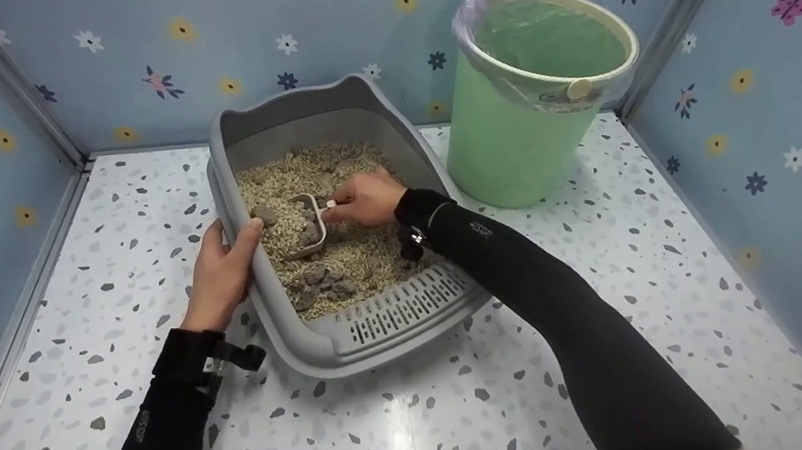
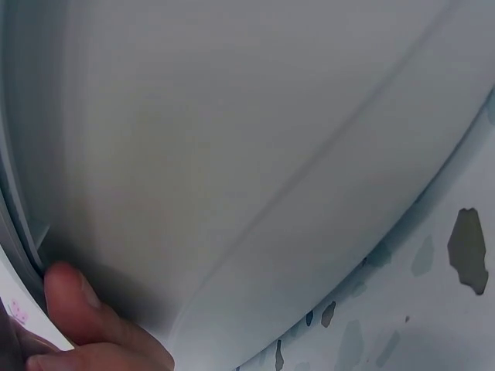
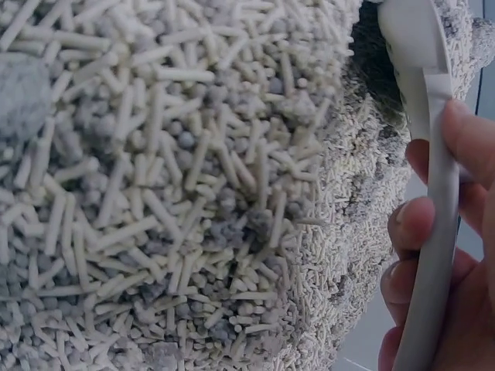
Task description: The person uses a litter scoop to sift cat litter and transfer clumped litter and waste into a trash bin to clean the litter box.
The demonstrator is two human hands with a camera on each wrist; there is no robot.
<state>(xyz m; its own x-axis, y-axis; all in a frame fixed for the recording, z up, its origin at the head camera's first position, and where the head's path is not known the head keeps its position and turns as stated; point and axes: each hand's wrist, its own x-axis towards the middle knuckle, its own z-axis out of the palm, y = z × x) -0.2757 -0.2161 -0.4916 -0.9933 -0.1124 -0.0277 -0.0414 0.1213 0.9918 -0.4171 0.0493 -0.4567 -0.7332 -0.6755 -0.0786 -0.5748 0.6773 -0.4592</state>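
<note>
Reaching from the left hand [image 1: 218, 274] to below the right hand [image 1: 368, 198], a gray box [image 1: 311, 131] sat near a green bin [image 1: 513, 144] past the right hand. Tan litter [image 1: 367, 259] lay between the hands, which were apart: the left gripped the box's rim, the right held a scoop [image 3: 435, 193] in it.

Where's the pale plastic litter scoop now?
In the head view, the scoop is inside the grey plastic tray, just left of the right hand gripping it.
</note>
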